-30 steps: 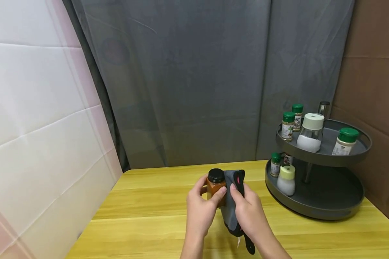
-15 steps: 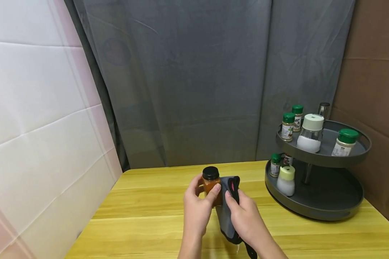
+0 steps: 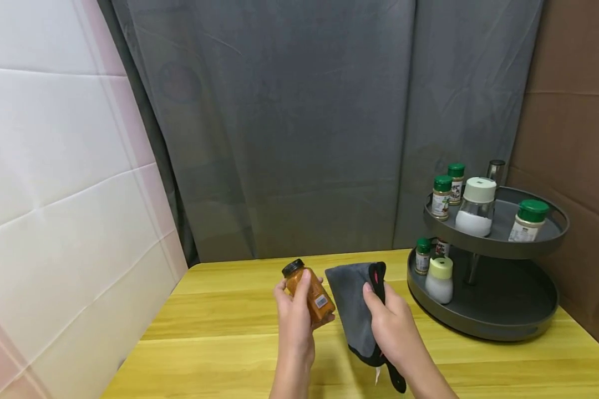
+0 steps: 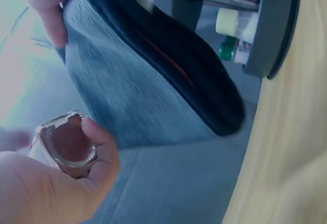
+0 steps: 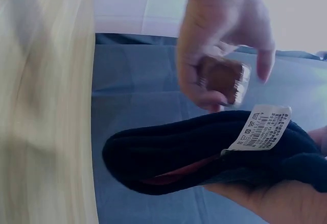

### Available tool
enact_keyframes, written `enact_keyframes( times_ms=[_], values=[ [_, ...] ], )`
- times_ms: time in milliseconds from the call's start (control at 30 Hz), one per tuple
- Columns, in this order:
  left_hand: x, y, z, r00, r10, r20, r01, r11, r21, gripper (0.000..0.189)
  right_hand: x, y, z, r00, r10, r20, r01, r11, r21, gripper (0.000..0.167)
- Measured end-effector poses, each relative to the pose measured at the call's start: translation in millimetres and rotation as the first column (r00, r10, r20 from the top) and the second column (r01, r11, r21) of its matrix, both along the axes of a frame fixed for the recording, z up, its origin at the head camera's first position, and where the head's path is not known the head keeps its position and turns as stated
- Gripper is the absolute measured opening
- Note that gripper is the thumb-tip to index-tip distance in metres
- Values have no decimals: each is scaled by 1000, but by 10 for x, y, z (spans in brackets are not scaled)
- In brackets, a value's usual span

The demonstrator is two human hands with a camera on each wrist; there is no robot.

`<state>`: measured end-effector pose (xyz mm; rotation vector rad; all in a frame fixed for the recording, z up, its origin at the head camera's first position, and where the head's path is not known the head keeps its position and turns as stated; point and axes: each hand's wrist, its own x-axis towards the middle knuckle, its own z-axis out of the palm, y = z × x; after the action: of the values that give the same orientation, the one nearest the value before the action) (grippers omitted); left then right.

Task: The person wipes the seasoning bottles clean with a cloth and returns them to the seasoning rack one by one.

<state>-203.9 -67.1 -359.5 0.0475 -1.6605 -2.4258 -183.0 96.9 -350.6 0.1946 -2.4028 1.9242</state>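
Note:
My left hand [image 3: 295, 327] grips a spice jar [image 3: 313, 296] with orange-brown contents, a black lid and a small barcode label. The jar leans, its lid toward the upper left, above the table. My right hand [image 3: 395, 324] holds a folded grey cloth [image 3: 351, 305] with black edging, just right of the jar and apart from it. In the left wrist view the jar's base [image 4: 71, 140] faces the camera beneath the cloth [image 4: 127, 81]. A white care tag [image 5: 263, 127] sticks out of the cloth in the right wrist view.
A dark two-tier turntable rack [image 3: 484, 327] stands on the wooden table [image 3: 214, 332] at the right. Its upper tier carries several green-capped jars [image 3: 528, 221] and a glass shaker of white powder [image 3: 476, 208]. Below sits another white-filled shaker [image 3: 440, 280]. A grey curtain [image 3: 299, 127] hangs behind.
The jar has come away from the cloth, moved left and tipped from upright to leaning. My right hand has shifted slightly right with the cloth, which now shows more of its grey face.

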Motion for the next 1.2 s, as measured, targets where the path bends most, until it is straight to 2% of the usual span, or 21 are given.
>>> enact_keyframes(
  times_ms=[67, 167, 233, 333, 433, 500, 567, 667, 767, 867, 1033, 1133, 1200],
  values=[
    [0, -5, -21, 1000, -1, 10, 2, 998, -57, 59, 9, 19, 19, 1000, -2, -11, 1, 1000, -22, 63],
    [8, -5, -50, 999, -50, -18, 46, 987, -153, 52, 23, 30, 45, 999, -12, -45, 9, 998, -64, 60],
    [11, 2, -65, 996, -81, -45, 68, 969, -237, 49, 34, 24, 69, 997, -28, -70, 22, 996, -81, 58],
    [17, 28, -79, 992, -90, -87, 52, 928, -368, 46, 53, -6, 97, 994, -42, -101, 32, 995, -93, 54],
    [24, 62, -79, 989, -89, -115, 30, 900, -434, 45, 72, -63, 94, 991, -46, -124, 36, 996, -80, 50],
    [18, 77, -75, 989, -89, -117, 30, 902, -432, 46, 80, -103, 63, 989, -46, -142, 39, 998, -56, 48],
    [15, 75, -71, 990, -89, -112, 37, 913, -405, 46, 79, -140, 18, 989, -47, -141, 42, 998, -36, 46],
    [14, 48, -62, 990, -66, -122, 17, 930, -367, 45, 63, -163, -49, 994, -32, -102, 33, 999, 10, 47],
    [20, 22, -58, 989, -41, -144, -13, 934, -356, 45, 40, -153, -78, 999, -8, -39, 10, 999, 49, 48],
    [13, 19, -72, 987, -55, -150, -6, 924, -382, 45, 39, -120, -46, 999, -4, -33, 6, 998, 61, 50],
    [5, 39, -100, 987, -79, -138, 8, 890, -455, 45, 83, -90, 63, 994, -34, -103, 34, 999, -4, 47],
    [6, 42, -92, 988, -57, -142, -15, 890, -455, 44, 103, -100, 74, 990, -41, -135, 40, 999, -9, 45],
    [7, 37, -76, 987, -36, -160, -41, 892, -449, 43, 99, -108, 54, 991, -43, -126, 46, 999, 19, 45]
  ],
)
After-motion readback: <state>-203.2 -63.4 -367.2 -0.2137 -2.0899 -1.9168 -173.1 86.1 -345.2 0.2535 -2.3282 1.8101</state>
